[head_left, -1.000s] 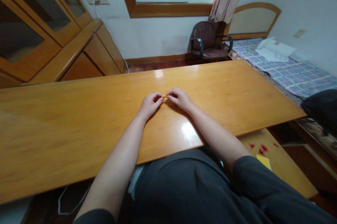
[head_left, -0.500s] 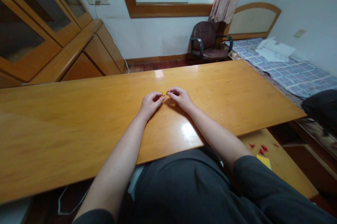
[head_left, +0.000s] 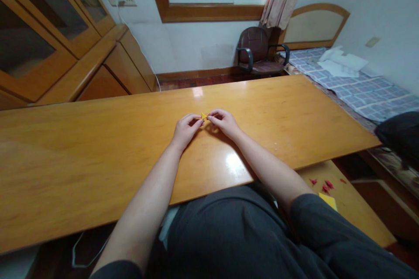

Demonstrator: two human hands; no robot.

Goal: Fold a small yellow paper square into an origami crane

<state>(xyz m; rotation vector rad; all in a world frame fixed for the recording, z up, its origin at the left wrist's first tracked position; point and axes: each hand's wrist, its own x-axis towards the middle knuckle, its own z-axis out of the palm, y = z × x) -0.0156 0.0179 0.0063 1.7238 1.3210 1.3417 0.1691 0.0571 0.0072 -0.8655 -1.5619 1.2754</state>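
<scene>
A small piece of folded yellow paper (head_left: 204,116) is held between my two hands, just above the far half of the wooden table (head_left: 98,152). My left hand (head_left: 188,127) pinches its left end between thumb and fingers. On the other side, my right hand (head_left: 224,121) grips the right end with thumb and forefinger, the other fingers curled beneath. A pointed yellow part shows between the fingertips; the rest of the paper is covered by my fingers.
On a lower board at the right lie several small red folded-paper pieces (head_left: 328,184) and a yellow paper sheet (head_left: 328,201). A brown armchair (head_left: 258,52) stands beyond the table, a bed (head_left: 353,87) at the right, a glass-door cabinet (head_left: 108,67) at the left.
The yellow paper has tilted slightly between my fingers, its left end now more level. My hands stay in nearly the same place.
</scene>
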